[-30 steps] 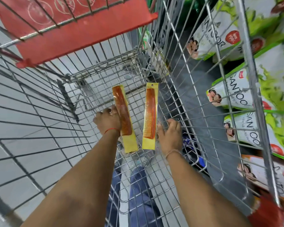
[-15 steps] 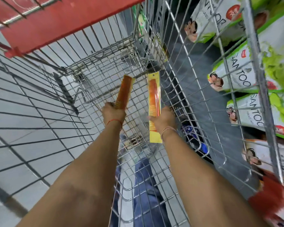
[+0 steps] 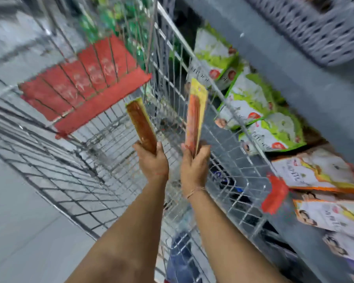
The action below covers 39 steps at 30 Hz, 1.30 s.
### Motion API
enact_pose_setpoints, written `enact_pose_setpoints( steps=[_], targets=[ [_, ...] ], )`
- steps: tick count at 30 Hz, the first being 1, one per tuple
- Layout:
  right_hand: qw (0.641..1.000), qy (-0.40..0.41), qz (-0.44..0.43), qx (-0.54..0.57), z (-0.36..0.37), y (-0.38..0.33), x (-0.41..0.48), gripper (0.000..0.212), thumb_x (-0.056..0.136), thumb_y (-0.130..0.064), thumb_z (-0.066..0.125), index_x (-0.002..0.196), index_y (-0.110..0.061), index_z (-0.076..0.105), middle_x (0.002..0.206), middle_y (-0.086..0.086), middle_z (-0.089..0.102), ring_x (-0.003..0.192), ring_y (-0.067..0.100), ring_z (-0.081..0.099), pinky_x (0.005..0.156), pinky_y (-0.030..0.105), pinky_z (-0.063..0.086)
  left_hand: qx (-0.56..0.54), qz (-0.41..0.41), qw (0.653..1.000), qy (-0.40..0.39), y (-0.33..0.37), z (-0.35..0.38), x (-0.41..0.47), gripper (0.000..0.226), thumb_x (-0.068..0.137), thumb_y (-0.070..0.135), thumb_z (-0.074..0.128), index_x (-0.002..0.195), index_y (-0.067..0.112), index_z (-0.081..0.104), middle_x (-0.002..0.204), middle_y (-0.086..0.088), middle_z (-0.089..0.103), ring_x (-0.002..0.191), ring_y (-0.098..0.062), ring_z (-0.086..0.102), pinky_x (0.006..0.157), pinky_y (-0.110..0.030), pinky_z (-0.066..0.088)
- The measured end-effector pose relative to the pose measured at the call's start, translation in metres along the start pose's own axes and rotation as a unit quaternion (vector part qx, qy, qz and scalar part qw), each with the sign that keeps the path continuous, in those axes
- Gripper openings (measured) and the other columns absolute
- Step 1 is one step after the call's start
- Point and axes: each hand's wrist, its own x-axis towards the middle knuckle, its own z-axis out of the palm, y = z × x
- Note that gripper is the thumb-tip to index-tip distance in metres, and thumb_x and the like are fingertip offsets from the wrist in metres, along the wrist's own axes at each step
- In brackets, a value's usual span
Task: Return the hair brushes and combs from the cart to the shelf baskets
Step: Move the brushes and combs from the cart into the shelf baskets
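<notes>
Combs: two carded ones, one per hand. Left hand [image 3: 152, 162] was clamped on the bottom end of the brown comb [image 3: 141, 125]; right hand [image 3: 194, 166] was pinching the bottom of the orange comb [image 3: 194, 121] on its yellow card. Both stuck up past the fists, over the cart [image 3: 229, 152]. I judged them light, stiff, card bendy and slick, so gripping low on the spine suited. Grey basket [image 3: 315, 31] was up-right of my grip.

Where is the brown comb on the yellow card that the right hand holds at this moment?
In the head view, the brown comb on its yellow card stands upright in the right hand, above the wire shopping cart, right of the left hand's comb.
</notes>
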Motion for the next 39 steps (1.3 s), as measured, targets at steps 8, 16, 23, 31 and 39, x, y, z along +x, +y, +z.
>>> enact_pose_setpoints(
  steps=[8, 16, 23, 31, 39],
  targets=[
    [0.918, 0.348, -0.049, 0.185, -0.097, -0.123, 0.048, 0.026, 0.091, -0.026, 0.052, 0.093, 0.000, 0.052, 0.070, -0.001, 0.045, 0.059, -0.012, 0.049, 0.059, 0.004, 0.035, -0.117, 0.150, 0.974, -0.119, 0.135, -0.007, -0.072, 0.057, 0.087, 0.022, 0.058, 0.130, -0.009, 0.037, 0.118, -0.030, 0.060, 0.105, -0.041, 0.061, 0.081, -0.033, 0.038],
    [0.837, 0.513, -0.020, 0.190, -0.272, -0.151, 0.051, 0.018, 0.093, -0.022, 0.049, 0.092, -0.005, 0.043, 0.063, 0.000, 0.045, 0.068, 0.021, 0.043, 0.060, 0.023, 0.028, -0.157, 0.285, 0.880, -0.345, 0.247, 0.021, -0.203, 0.043, 0.079, 0.023, 0.061, 0.111, -0.004, 0.052, 0.103, -0.028, 0.068, 0.094, -0.038, 0.064, 0.074, -0.032, 0.045],
    [0.866, 0.496, 0.039, -0.035, -0.452, -0.118, -0.001, 0.029, 0.091, -0.030, 0.052, 0.098, -0.002, 0.056, 0.095, 0.022, 0.066, 0.091, 0.035, 0.060, 0.078, 0.039, 0.041, -0.062, 0.264, 0.820, -0.503, 0.277, 0.097, -0.335, 0.009, 0.084, 0.010, 0.062, 0.090, 0.004, 0.061, 0.092, -0.017, 0.065, 0.098, -0.025, 0.060, 0.084, -0.035, 0.050],
    [0.833, 0.552, 0.007, -0.028, -0.580, -0.053, -0.046, 0.019, 0.093, -0.028, 0.048, 0.083, -0.017, 0.037, 0.069, 0.001, 0.049, 0.068, 0.024, 0.047, 0.054, 0.025, 0.023, -0.110, 0.226, 0.773, -0.583, 0.218, 0.147, -0.524, 0.035, 0.091, 0.012, 0.054, 0.062, 0.024, 0.038, 0.064, 0.006, 0.044, 0.068, -0.015, 0.047, 0.064, -0.024, 0.041],
    [0.897, 0.426, 0.115, -0.013, -0.658, 0.010, -0.026, 0.010, 0.089, -0.011, 0.047, 0.086, -0.017, 0.039, 0.079, 0.003, 0.052, 0.077, 0.023, 0.049, 0.067, 0.026, 0.036, 0.017, 0.267, 0.767, -0.583, 0.219, 0.198, -0.581, 0.011, 0.082, 0.015, 0.058, 0.072, 0.014, 0.054, 0.080, -0.012, 0.063, 0.078, -0.028, 0.059, 0.061, -0.026, 0.041]
  ],
)
